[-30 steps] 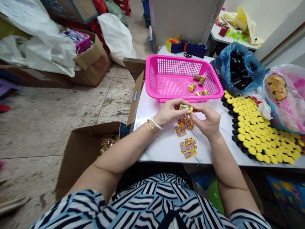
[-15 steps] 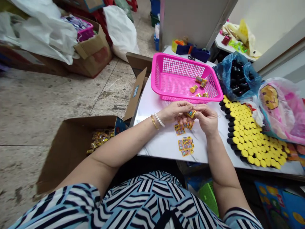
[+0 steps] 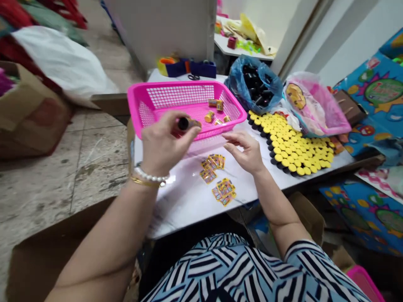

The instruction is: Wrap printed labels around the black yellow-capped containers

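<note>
My left hand is raised over the near left part of the pink basket, its fingers closed around a small tube. The tube's round dark end faces me, and part of a yellow-orange wrap shows beside the thumb. To the right, in front of the basket, my right hand has thumb and fingers apart with nothing visible between them. Colourful printed labels lie fanned out on the white table below the hands. A second small pile of labels lies closer to me.
Several yellow-wrapped tubes lie in the basket. Rows of black tubes with yellow tops stand on the right. Behind them are a blue bag of black pieces and a pink plastic-lined basket. Scissors lie at the back.
My hands have parted from the wrapped piece they worked on together. The left has lifted a tube nearer to me; the right has let go. The view has swung right.
</note>
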A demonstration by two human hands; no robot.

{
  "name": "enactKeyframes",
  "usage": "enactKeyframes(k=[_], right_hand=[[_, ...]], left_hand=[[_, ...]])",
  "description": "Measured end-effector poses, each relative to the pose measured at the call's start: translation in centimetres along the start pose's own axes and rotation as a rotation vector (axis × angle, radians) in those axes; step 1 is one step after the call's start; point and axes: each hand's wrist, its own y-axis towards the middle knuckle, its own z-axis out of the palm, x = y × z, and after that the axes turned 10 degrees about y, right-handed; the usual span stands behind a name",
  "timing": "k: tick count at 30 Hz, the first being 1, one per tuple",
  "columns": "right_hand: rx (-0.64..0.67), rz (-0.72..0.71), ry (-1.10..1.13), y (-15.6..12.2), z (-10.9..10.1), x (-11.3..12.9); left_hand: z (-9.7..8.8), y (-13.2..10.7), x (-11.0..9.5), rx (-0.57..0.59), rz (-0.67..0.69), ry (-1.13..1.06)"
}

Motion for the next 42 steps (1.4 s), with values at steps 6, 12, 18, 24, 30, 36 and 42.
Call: enactKeyframes(k=[6, 12, 18, 24, 30, 36, 42], right_hand=[[-0.345, 0.01, -0.918, -7.9, -9.3, -1.7], [-0.27, 0.128, -1.22, -13.5, -13.7, -4.3], [-0.224, 0.133, -1.206, -13.3, -12.8, -5.1], [-0.211, 0.056, -1.063, -11.9, -9.5, -4.4], [-0.204, 0.058, -0.972, -11.0, -7.8, -4.3], [-0.26, 0.088, -0.47, -11.8, -4.4, 1.5], [-0.008, 0.563, 0.456, -12.6, 2.1, 3.9]], left_hand=[[-0.6, 2.4, 2.7, -0.212, 0.405, 0.737], [1.5, -5.7, 4.5, 0.133, 0.424, 0.618], [1.6, -8.6, 6.5, 0.251, 0.268, 0.734], [3.0, -9.9, 7.4, 0.324, 0.353, 0.725], [3.4, -9.8, 7.7, 0.269, 0.489, 0.674], [2.2, -11.6, 5.1, 0.051, 0.897, 0.601], [3.1, -14.1, 3.9, 0.153, 0.996, 0.51]])
